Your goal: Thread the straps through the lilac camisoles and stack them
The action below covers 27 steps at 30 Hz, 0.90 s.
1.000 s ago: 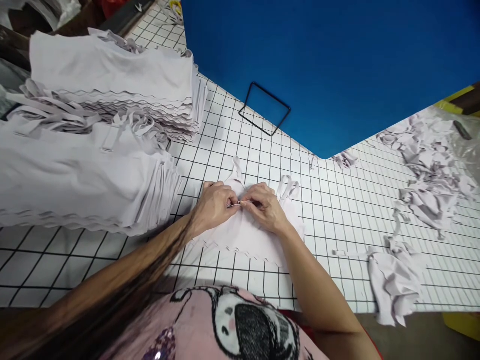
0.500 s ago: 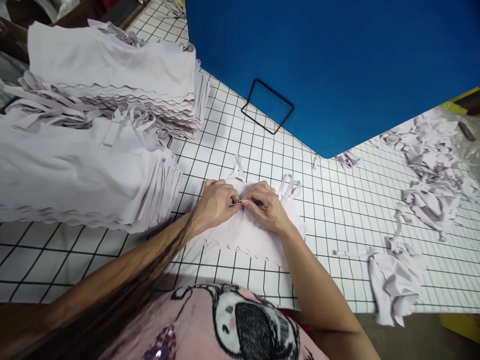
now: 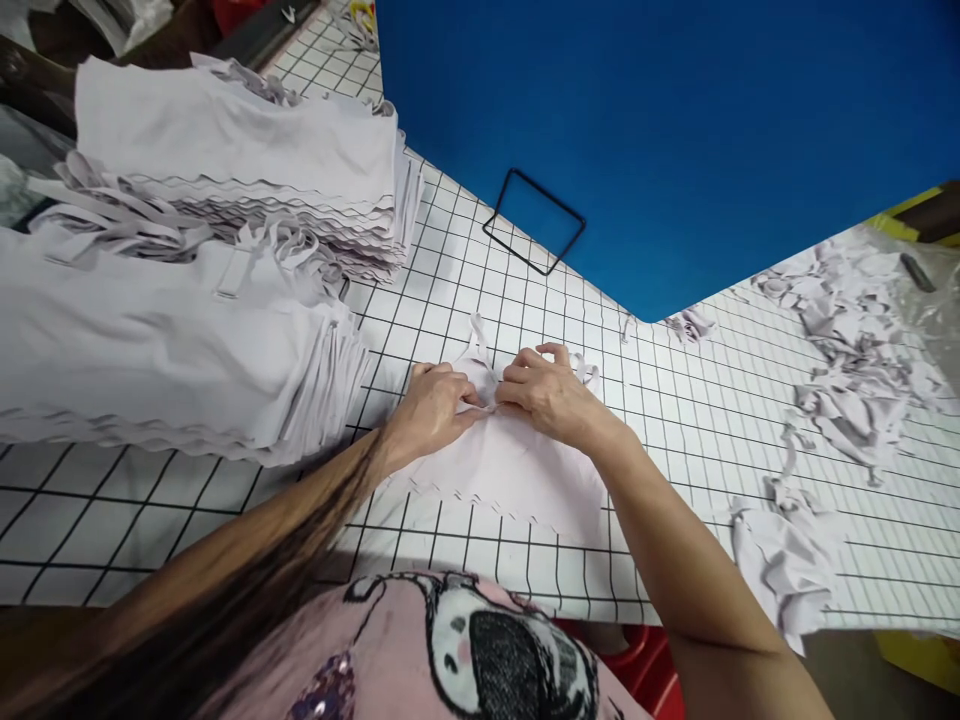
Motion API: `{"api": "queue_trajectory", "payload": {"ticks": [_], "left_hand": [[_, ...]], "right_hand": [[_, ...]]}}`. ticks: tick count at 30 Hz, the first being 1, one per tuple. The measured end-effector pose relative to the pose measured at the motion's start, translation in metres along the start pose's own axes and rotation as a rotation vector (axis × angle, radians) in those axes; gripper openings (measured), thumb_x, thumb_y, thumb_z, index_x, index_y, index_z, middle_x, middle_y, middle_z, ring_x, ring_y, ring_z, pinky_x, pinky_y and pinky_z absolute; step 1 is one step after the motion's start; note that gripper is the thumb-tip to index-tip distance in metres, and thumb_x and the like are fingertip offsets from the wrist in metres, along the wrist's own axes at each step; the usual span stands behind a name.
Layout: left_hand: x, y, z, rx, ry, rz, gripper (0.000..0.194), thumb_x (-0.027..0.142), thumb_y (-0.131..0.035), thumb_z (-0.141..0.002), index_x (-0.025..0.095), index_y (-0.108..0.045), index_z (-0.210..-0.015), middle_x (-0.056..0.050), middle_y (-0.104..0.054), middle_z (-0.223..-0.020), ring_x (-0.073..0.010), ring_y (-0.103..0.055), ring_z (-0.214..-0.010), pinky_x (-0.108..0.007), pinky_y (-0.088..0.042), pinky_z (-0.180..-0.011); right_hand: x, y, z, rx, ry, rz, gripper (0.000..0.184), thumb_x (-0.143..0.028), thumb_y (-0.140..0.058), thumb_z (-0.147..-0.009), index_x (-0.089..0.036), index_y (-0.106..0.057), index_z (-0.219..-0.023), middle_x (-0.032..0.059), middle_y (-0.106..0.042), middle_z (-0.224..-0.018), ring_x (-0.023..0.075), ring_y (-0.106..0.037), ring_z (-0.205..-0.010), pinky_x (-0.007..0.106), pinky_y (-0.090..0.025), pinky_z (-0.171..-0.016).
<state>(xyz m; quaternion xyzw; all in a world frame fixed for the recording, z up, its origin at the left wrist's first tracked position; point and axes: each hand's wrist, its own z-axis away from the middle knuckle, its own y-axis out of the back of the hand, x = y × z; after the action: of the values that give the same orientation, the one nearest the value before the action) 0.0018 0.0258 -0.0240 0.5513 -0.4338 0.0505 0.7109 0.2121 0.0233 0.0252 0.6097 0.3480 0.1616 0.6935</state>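
A small white strapped garment (image 3: 517, 470) lies flat on the gridded white table (image 3: 675, 420) right in front of me. My left hand (image 3: 433, 405) rests on its upper left edge, fingers curled and pinching the fabric near the strap base. My right hand (image 3: 550, 392) sits on the upper middle of the garment beside the left, its fingers bent and pressed onto the cloth. The fingertips of both hands meet at the top edge. White straps (image 3: 478, 340) stick out beyond the hands.
Two tall stacks of folded white garments (image 3: 202, 250) fill the left of the table. Loose white fabric scraps (image 3: 847, 380) lie at the right, with another crumpled piece (image 3: 780, 560) nearer. A black wire frame (image 3: 532, 220) leans at the blue surface behind.
My right hand has shifted up and slightly right on the garment, and the small metal item seen between the fingertips is no longer visible. The view tilted a little.
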Motion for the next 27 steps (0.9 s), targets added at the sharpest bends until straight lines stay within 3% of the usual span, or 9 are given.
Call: {"api": "queue_trajectory", "payload": {"ticks": [2,6,9,13,17,21,24,27], "left_hand": [[0.000,0.000,0.001,0.009,-0.003,-0.001,0.017,0.036,-0.066,-0.083,0.021,-0.069,-0.076,-0.002,-0.073,-0.085,-0.0237,-0.059,-0.094,-0.045,-0.032,-0.093],[0.002,0.003,0.002,0.002,-0.021,-0.036,0.013,0.033,-0.066,-0.082,0.021,-0.068,-0.077,-0.002,-0.073,-0.087,-0.0237,-0.059,-0.093,-0.044,-0.033,-0.091],[0.004,0.004,0.004,-0.003,-0.034,-0.063,0.009,0.030,-0.066,-0.082,0.021,-0.067,-0.078,-0.001,-0.073,-0.089,-0.0234,-0.058,-0.093,-0.044,-0.032,-0.090],[0.003,0.005,0.006,-0.018,-0.054,-0.088,0.009,0.029,-0.068,-0.081,0.021,-0.065,-0.080,-0.001,-0.072,-0.090,-0.0232,-0.057,-0.092,-0.045,-0.032,-0.091],[0.009,0.007,0.010,0.042,-0.032,-0.179,0.019,0.033,-0.071,-0.080,0.020,-0.062,-0.091,-0.005,-0.069,-0.098,-0.0263,-0.057,-0.096,-0.045,-0.036,-0.089],[0.018,0.005,0.012,0.169,-0.115,-0.325,0.049,0.028,-0.068,-0.082,0.018,-0.052,-0.128,-0.014,-0.057,-0.130,-0.0324,-0.050,-0.119,-0.048,-0.038,-0.098],[0.015,-0.003,0.012,0.102,-0.257,-0.393,0.055,0.030,-0.058,-0.090,0.019,-0.043,-0.142,-0.011,-0.040,-0.152,-0.0326,-0.030,-0.142,-0.051,-0.026,-0.115],[0.007,-0.013,0.012,0.015,-0.286,-0.462,0.056,0.040,-0.045,-0.096,0.018,-0.039,-0.147,-0.008,-0.031,-0.159,-0.0327,-0.019,-0.148,-0.054,-0.019,-0.119]], "right_hand": [[0.007,0.009,-0.004,0.040,-0.033,0.018,0.021,-0.013,-0.051,-0.091,-0.025,-0.067,-0.084,0.0042,-0.064,-0.078,0.0246,-0.049,-0.091,0.050,-0.024,-0.094],[0.022,0.017,-0.023,0.240,-0.130,-0.014,0.017,-0.015,-0.053,-0.090,-0.025,-0.066,-0.092,0.0050,-0.066,-0.089,0.0255,-0.050,-0.094,0.047,-0.027,-0.090],[0.034,0.007,-0.046,0.417,-0.192,-0.130,0.007,-0.027,-0.059,-0.090,-0.024,-0.066,-0.089,0.0041,-0.065,-0.089,0.0233,-0.052,-0.092,0.043,-0.031,-0.087],[0.049,-0.019,-0.074,0.568,-0.332,-0.417,0.025,-0.039,-0.064,-0.086,-0.020,-0.057,-0.071,0.0010,-0.057,-0.073,0.0157,-0.049,-0.071,0.033,-0.038,-0.072],[0.057,-0.038,-0.085,0.544,-0.490,-0.675,0.031,-0.044,-0.064,-0.083,-0.021,-0.050,-0.068,-0.0049,-0.044,-0.058,0.0109,-0.036,-0.053,0.027,-0.032,-0.054],[0.058,-0.046,-0.089,0.517,-0.481,-0.672,0.021,-0.036,-0.062,-0.083,-0.021,-0.054,-0.071,-0.0048,-0.052,-0.060,0.0105,-0.043,-0.054,0.026,-0.036,-0.056],[0.059,-0.041,-0.091,0.473,-0.471,-0.587,0.005,-0.025,-0.060,-0.082,-0.020,-0.060,-0.080,-0.0032,-0.060,-0.066,0.0118,-0.053,-0.060,0.026,-0.042,-0.065],[0.054,-0.028,-0.079,0.380,-0.472,-0.410,0.018,-0.015,-0.056,-0.084,-0.017,-0.065,-0.099,0.0030,-0.070,-0.086,0.0168,-0.063,-0.081,0.030,-0.046,-0.078]]}}
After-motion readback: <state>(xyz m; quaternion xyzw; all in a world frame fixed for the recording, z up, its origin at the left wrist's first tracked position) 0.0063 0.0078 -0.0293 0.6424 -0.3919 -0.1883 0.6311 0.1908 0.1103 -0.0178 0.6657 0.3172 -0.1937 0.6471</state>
